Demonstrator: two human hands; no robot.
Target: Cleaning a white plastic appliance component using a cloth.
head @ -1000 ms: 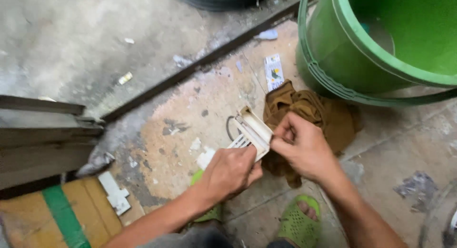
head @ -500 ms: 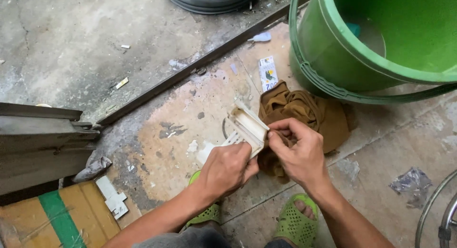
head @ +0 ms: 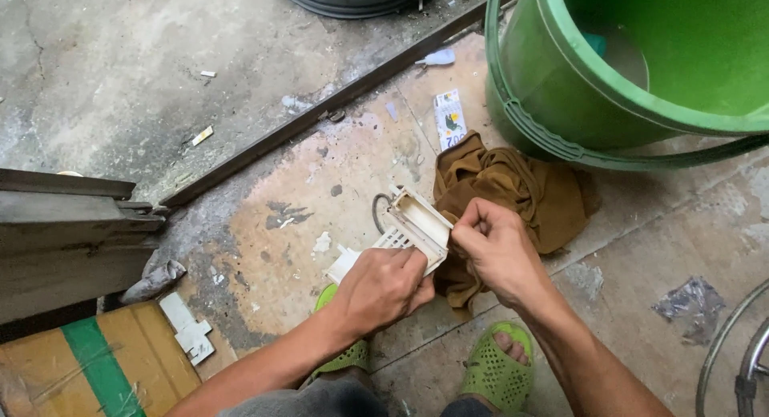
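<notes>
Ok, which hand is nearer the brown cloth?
Right. The right hand overlaps the brown cloth; the left hand grips the white plastic part further from it.

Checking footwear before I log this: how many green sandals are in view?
2: one green perforated rubber sandal under the right forearm, the other mostly hidden beneath the left hand.

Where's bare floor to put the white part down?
Bare floor lies between the metal rail and the left hand, left of the white part. Crowded on the right: brown cloth, green bucket, right hand.
</notes>
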